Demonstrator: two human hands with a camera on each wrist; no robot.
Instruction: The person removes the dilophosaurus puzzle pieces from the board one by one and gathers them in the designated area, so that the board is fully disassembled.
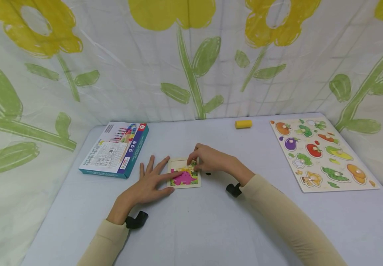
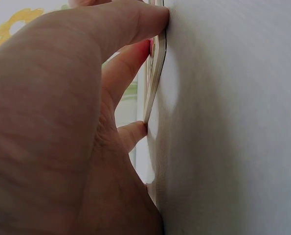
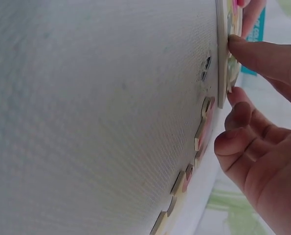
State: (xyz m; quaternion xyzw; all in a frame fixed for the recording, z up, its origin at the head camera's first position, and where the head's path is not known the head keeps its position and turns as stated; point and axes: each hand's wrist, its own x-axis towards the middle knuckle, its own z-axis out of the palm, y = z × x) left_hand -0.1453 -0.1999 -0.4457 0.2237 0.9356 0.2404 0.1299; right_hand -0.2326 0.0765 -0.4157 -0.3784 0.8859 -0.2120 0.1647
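Left hand (image 1: pixel 149 186), fingers spread, touches a small square pale-wood puzzle with a pink dinosaur (image 1: pixel 186 179), just below the head view's centre; right hand (image 1: pixel 212 159) curls over its corner, pinching or not I cannot tell. It is probably light and stiff, best gripped by the edges.

A big white sheet (image 1: pixel 138 66) hangs behind the bench (image 1: pixel 191 221), with yellow flowers (image 1: pixel 172 13) and green leaves (image 1: pixel 207 56) on it. Faint crossed lines show on the sheet. The bench top looks pale and a bit blue.
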